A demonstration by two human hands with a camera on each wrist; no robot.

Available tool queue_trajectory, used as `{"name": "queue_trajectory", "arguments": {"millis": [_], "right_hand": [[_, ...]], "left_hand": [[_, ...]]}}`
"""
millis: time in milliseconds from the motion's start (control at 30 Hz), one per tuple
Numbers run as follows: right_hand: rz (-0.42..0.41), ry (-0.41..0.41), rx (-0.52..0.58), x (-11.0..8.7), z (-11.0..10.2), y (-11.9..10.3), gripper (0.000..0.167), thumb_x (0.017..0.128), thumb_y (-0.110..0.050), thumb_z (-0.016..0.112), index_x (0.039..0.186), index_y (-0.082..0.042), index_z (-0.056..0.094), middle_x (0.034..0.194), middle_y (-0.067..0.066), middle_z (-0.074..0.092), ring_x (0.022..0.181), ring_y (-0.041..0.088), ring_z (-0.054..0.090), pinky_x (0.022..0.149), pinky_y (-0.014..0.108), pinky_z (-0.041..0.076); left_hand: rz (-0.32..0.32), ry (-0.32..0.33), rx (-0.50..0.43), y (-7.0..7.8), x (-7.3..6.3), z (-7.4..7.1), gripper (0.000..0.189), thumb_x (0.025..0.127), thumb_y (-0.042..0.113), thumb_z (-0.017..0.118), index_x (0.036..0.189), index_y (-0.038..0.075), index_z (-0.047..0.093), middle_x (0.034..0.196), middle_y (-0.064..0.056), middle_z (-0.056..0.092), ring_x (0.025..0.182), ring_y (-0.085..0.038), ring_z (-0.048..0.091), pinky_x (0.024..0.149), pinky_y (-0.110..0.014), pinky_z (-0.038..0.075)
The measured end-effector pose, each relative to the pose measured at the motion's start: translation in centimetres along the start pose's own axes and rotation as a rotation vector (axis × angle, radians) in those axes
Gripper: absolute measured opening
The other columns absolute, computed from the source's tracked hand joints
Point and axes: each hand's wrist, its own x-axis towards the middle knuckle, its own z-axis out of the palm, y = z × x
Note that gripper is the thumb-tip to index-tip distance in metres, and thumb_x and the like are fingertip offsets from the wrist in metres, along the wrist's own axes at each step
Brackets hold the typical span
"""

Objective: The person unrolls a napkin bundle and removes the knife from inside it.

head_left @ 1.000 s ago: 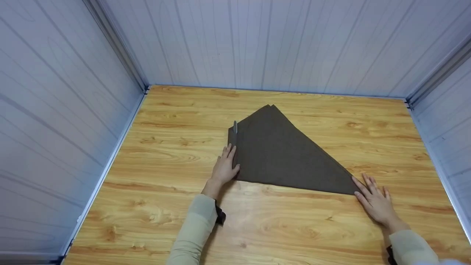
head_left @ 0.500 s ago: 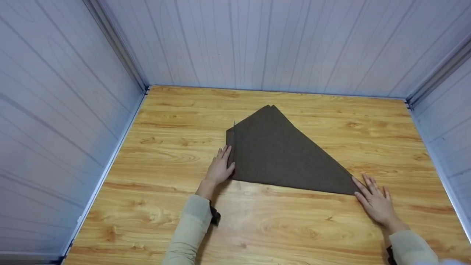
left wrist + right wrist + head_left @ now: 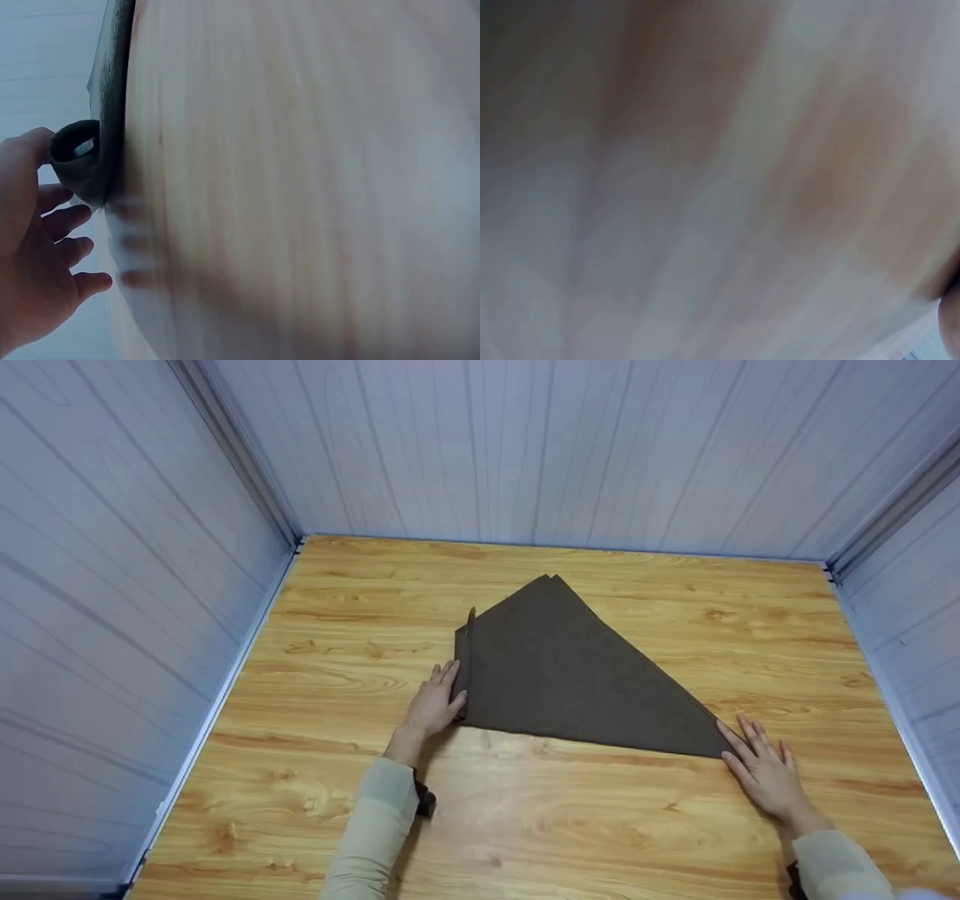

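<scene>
A dark brown cloth napkin [image 3: 577, 675] lies folded on the wooden tabletop, its left edge rolled into a narrow tube. Out of the tube's far end pokes a thin, round-tipped metal blade [image 3: 471, 621], like a table knife; most of it is hidden in the roll. My left hand [image 3: 431, 709] holds the near part of this roll, thumb on one side and fingers on the other. In the left wrist view, a pale end [image 3: 84, 148] shows inside the tube. My right hand [image 3: 769, 776] lies flat with spread fingers, touching the cloth's right corner.
Wood-grain tabletop [image 3: 600, 825] surrounds the cloth. Pale panelled walls stand at the back [image 3: 510, 450], on the left [image 3: 127, 607] and on the right. The right wrist view is mostly blurred wood.
My left hand and the roll have moved left, and the flat part of the cloth has widened. The blade has turned with the roll. My right hand has stayed put.
</scene>
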Motion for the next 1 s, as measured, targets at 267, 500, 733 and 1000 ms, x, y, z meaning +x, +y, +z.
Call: {"name": "queue_trajectory", "arguments": {"millis": [267,500,733,1000], "right_hand": [[0.000,-0.004,-0.003,0.0,0.0,0.0,0.050,0.095,-0.033,0.037,0.142,-0.027,0.021,0.147,0.012,0.007,0.133,0.029,-0.002,0.093,0.062,-0.011],[0.000,-0.003,-0.002,0.1,-0.1,0.0,0.050,0.095,-0.033,0.037,0.142,-0.027,0.021,0.148,0.011,0.006,0.133,0.028,-0.002,0.093,0.062,-0.011],[-0.001,-0.001,0.006,0.1,-0.1,0.0,0.051,0.095,-0.032,0.037,0.142,-0.026,0.020,0.147,0.012,0.006,0.133,0.029,-0.003,0.093,0.062,-0.011],[-0.004,0.007,0.008,0.0,0.0,-0.1,0.050,0.095,-0.032,0.037,0.142,-0.026,0.021,0.147,0.012,0.007,0.133,0.029,-0.003,0.092,0.063,-0.011]], "left_hand": [[-0.009,-0.031,0.051,-1.0,-0.3,-0.5,0.057,0.093,0.033,0.041,0.141,0.007,0.024,0.143,-0.014,0.024,0.132,-0.030,0.013,0.102,-0.049,0.016],[-0.010,-0.038,0.050,-1.4,-0.5,-0.9,0.056,0.093,0.033,0.041,0.140,0.007,0.026,0.143,-0.014,0.024,0.132,-0.031,0.014,0.102,-0.049,0.017],[0.032,-0.006,0.048,-0.8,-0.5,-1.5,0.055,0.092,0.026,0.047,0.139,0.004,0.027,0.141,-0.017,0.026,0.130,-0.034,0.018,0.100,-0.052,0.021],[0.056,0.015,0.059,0.2,-0.4,-1.3,0.057,0.091,0.024,0.050,0.138,0.003,0.028,0.141,-0.019,0.025,0.129,-0.035,0.019,0.099,-0.052,0.023]]}}
